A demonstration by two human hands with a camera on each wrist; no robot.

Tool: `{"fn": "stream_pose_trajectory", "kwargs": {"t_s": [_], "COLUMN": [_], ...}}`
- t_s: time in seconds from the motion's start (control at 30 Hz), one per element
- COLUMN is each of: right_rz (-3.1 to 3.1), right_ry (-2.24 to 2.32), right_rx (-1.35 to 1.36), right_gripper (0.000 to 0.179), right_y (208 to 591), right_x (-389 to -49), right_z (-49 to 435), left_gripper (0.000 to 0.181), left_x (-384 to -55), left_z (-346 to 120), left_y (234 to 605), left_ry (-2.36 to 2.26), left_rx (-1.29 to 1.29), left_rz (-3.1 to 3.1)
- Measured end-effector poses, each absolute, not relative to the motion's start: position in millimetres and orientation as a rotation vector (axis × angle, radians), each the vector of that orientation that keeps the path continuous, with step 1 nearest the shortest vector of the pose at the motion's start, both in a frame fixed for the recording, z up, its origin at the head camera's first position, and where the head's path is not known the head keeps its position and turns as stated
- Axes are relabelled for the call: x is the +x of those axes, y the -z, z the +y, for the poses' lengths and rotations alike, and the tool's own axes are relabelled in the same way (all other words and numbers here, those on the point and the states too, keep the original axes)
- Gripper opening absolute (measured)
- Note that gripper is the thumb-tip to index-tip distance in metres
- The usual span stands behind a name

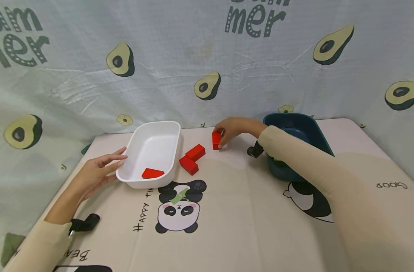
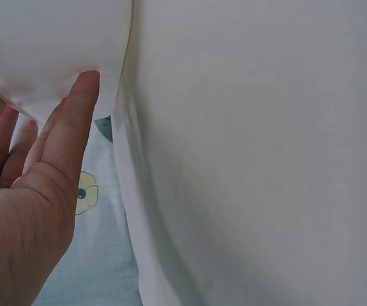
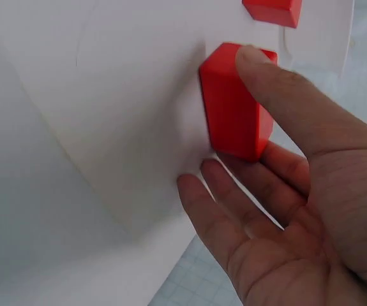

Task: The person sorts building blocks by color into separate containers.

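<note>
At the far side of the table, my right hand [image 1: 231,129] pinches a red block [image 3: 234,105] between the thumb and fingers. The block stands upright on its end. Two more red blocks lie just left of it, one a bit farther back [image 1: 195,152] and one nearer [image 1: 189,165], close together. My left hand [image 1: 97,172] touches the left side of a white bin [image 1: 175,151], its fingers extended at the rim. Another red block [image 1: 152,173] lies inside the bin near its front end. In the left wrist view, one digit lies along the bin's outer wall.
A dark teal bin [image 1: 324,138] stands behind my right forearm, which hides part of it and most of its contents. The tablecloth [image 1: 227,211] bears panda prints. A cloth with avocado prints [image 1: 166,94] hangs behind the table.
</note>
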State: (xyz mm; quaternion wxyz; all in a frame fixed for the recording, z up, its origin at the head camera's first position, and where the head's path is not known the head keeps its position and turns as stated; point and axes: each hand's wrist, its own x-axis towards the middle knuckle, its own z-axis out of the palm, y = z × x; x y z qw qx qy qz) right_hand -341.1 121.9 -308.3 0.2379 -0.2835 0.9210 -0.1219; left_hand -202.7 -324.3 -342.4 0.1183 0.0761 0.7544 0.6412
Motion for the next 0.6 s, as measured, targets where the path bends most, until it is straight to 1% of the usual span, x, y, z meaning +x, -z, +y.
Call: {"fn": "stream_pose_trajectory", "kwargs": {"t_s": [0.2, 0.47, 0.6], "right_rz": [2.52, 2.51, 2.517], "right_ry": [0.388, 0.421, 0.413], "right_rx": [-0.784, -0.803, -0.808], "right_gripper": [0.062, 0.062, 0.062], "right_y": [313.3, 314.0, 312.6], "right_x": [-349.1, -347.2, -346.0], "right_z": [129.9, 129.6, 126.5], "left_gripper": [0.037, 0.047, 0.048], "left_x": [-203.3, -203.6, -203.2], "left_z": [-323.4, -323.8, -323.6], "left_y": [341.5, 340.2, 339.6], "left_ry": [-1.856, -1.79, -1.797], "left_rx": [0.219, 0.165, 0.153], "left_rz": [2.229, 2.281, 2.274]}}
